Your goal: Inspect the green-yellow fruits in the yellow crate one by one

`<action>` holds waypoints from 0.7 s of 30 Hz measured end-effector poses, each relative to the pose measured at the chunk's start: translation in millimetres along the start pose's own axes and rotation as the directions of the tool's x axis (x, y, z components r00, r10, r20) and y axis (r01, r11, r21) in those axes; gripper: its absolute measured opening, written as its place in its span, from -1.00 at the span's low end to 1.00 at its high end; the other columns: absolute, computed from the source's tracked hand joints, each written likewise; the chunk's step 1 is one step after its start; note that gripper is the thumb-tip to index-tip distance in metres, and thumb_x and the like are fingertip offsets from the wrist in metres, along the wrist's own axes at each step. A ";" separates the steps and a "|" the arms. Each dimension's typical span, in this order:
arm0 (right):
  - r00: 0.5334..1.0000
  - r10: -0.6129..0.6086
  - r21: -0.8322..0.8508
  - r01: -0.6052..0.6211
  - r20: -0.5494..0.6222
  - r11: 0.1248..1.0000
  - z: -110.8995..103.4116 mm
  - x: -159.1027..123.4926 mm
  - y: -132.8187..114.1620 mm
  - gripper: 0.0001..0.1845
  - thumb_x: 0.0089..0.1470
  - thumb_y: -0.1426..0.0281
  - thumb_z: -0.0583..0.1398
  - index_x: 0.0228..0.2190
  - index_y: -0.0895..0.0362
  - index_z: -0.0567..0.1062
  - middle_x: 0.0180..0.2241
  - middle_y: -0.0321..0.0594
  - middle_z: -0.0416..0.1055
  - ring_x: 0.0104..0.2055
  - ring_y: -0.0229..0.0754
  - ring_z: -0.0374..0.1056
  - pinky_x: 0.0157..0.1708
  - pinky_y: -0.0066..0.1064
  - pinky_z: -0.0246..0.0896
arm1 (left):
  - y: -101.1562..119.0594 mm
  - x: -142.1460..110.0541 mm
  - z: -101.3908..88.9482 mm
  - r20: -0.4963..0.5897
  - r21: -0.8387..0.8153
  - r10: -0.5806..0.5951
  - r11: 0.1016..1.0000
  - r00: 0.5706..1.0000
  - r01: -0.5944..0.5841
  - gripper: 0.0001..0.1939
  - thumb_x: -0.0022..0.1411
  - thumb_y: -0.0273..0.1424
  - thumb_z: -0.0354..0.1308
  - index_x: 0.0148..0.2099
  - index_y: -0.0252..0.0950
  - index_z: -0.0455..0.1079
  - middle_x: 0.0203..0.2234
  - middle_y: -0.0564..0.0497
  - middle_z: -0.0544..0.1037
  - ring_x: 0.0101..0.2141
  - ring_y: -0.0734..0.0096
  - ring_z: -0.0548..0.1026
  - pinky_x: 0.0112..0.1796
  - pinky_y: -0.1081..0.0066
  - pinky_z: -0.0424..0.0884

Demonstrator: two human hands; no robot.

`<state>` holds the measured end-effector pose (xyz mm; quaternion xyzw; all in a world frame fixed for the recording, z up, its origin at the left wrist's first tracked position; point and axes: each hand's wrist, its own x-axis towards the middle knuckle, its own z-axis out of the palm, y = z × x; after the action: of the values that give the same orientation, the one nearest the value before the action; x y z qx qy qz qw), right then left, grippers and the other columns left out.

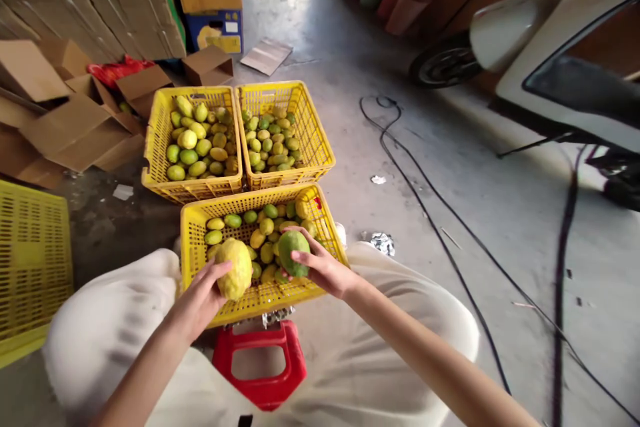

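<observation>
My left hand (204,292) is closed around a large, bumpy yellow lemon (235,269). In my right hand (326,268) is a smooth green lemon (293,253), with the thumb across its side. Both fruits are held above the near yellow crate (190,240), which contains green and yellow lemons (267,227). Behind it two more yellow crates stand side by side, the left one (153,147) and the right one (317,140). Mostly larger yellow-green lemons (188,139) lie in the left crate, smaller greenish ones (273,140) in the right.
A red plastic stool or handle (267,393) is between my knees. Another yellow crate (35,267) stands at far left, near cardboard boxes (75,127). Black cables (425,180) cross the floor at right, near a parked scooter (525,47). Crumpled foil (383,243) lies by my knee.
</observation>
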<state>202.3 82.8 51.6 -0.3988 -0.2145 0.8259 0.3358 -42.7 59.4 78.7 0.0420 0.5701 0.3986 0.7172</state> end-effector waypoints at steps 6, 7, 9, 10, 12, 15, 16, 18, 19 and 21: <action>0.996 -0.045 0.028 0.048 -0.082 0.998 -9.5 -15.9 8.6 -0.55 0.04 -0.03 0.28 -0.31 0.11 0.52 -0.31 -0.14 0.56 -0.36 -0.17 0.42 -0.35 -0.37 0.33 | 5.2 1.8 19.1 0.025 0.276 0.077 0.958 0.997 -0.081 -0.55 0.16 -0.44 0.22 0.12 -0.23 0.49 -0.15 -0.19 0.63 0.06 -0.05 0.61 -0.07 0.10 0.64; 0.995 -0.044 0.031 0.047 -0.085 0.998 -10.8 -15.6 8.8 -0.53 0.05 -0.06 0.25 -0.34 0.12 0.54 -0.32 -0.11 0.57 -0.34 -0.16 0.42 -0.33 -0.37 0.34 | 5.6 2.6 18.0 0.042 0.333 0.094 0.937 0.995 -0.103 -0.58 0.20 -0.42 0.18 0.12 -0.21 0.50 -0.17 -0.18 0.62 0.08 -0.05 0.60 -0.09 0.09 0.65; 0.991 -0.048 0.059 0.055 -0.121 0.997 -12.6 -12.7 8.2 -0.55 0.05 -0.03 0.25 -0.30 0.11 0.56 -0.32 -0.12 0.59 -0.27 -0.12 0.45 -0.26 -0.35 0.37 | 5.8 6.3 14.9 0.060 0.353 0.113 0.927 0.992 -0.126 -0.60 0.23 -0.40 0.13 0.11 -0.19 0.52 -0.21 -0.18 0.61 0.13 -0.07 0.57 -0.13 0.07 0.65; 0.989 -0.050 0.081 0.062 -0.142 0.995 -13.2 -10.2 7.7 -0.58 0.04 0.00 0.26 -0.27 0.09 0.55 -0.31 -0.14 0.59 -0.22 -0.09 0.48 -0.23 -0.33 0.39 | 5.8 9.1 14.1 0.056 0.303 0.119 0.944 0.991 -0.130 -0.60 0.23 -0.40 0.13 0.11 -0.18 0.52 -0.22 -0.17 0.61 0.14 -0.08 0.56 -0.13 0.07 0.65; 0.986 -0.055 0.133 0.076 -0.156 0.988 -13.5 -3.7 6.8 -0.61 0.02 0.05 0.27 -0.23 0.07 0.53 -0.30 -0.16 0.60 -0.15 -0.01 0.52 -0.19 -0.26 0.43 | 5.4 15.9 15.3 0.030 0.107 0.130 0.985 0.991 -0.133 -0.61 0.21 -0.44 0.15 0.08 -0.15 0.53 -0.21 -0.15 0.62 0.14 -0.07 0.56 -0.11 0.08 0.65; 0.989 -0.092 0.162 0.110 -0.113 0.981 -12.2 5.7 7.8 -0.59 -0.01 0.08 0.31 -0.19 0.06 0.50 -0.27 -0.19 0.61 -0.15 0.03 0.56 -0.17 -0.19 0.48 | 4.2 24.9 20.3 0.023 -0.035 0.124 0.992 0.992 -0.123 -0.61 0.19 -0.47 0.16 0.06 -0.14 0.53 -0.15 -0.13 0.64 0.11 0.02 0.57 -0.01 0.14 0.62; 0.989 -0.107 0.157 0.123 -0.107 0.980 -11.4 8.0 9.1 -0.57 -0.02 0.10 0.35 -0.16 0.05 0.48 -0.25 -0.21 0.61 -0.17 0.00 0.57 -0.16 -0.20 0.49 | 3.1 27.0 21.0 0.037 -0.036 0.113 0.993 0.993 -0.112 -0.62 0.19 -0.47 0.16 0.06 -0.16 0.52 -0.14 -0.12 0.64 0.11 0.04 0.58 0.02 0.16 0.60; 0.983 -0.128 0.139 0.146 -0.132 0.979 -9.5 11.8 13.1 -0.48 -0.08 0.15 0.44 -0.12 0.01 0.44 -0.23 -0.28 0.61 -0.25 -0.09 0.57 -0.19 -0.25 0.50 | -1.3 30.4 19.2 0.082 -0.025 0.098 0.995 0.992 -0.097 -0.63 0.17 -0.46 0.21 0.05 -0.21 0.51 -0.13 -0.11 0.64 0.08 0.05 0.59 0.03 0.17 0.60; 0.980 -0.132 0.133 0.152 -0.152 0.979 -8.6 13.4 15.5 -0.46 -0.11 0.16 0.47 -0.13 0.00 0.42 -0.24 -0.32 0.60 -0.30 -0.13 0.56 -0.22 -0.29 0.49 | -4.6 31.9 16.8 0.102 -0.006 0.097 0.995 0.990 -0.097 -0.63 0.16 -0.45 0.25 0.04 -0.23 0.50 -0.14 -0.10 0.64 0.05 0.05 0.60 0.00 0.17 0.61; 0.978 -0.116 0.129 0.139 -0.171 0.982 -6.8 16.2 20.2 -0.47 -0.11 0.11 0.47 -0.18 0.02 0.43 -0.32 -0.34 0.59 -0.36 -0.19 0.53 -0.31 -0.39 0.44 | -11.9 35.1 11.3 0.123 0.041 0.103 0.993 0.987 -0.108 -0.63 0.10 -0.41 0.34 0.00 -0.25 0.50 -0.18 -0.09 0.64 -0.01 0.05 0.63 -0.10 0.22 0.65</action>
<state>192.6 81.3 26.7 -0.4255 -0.1528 0.7804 0.4319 -25.7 77.6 48.9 0.1131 0.5319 0.4192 0.7270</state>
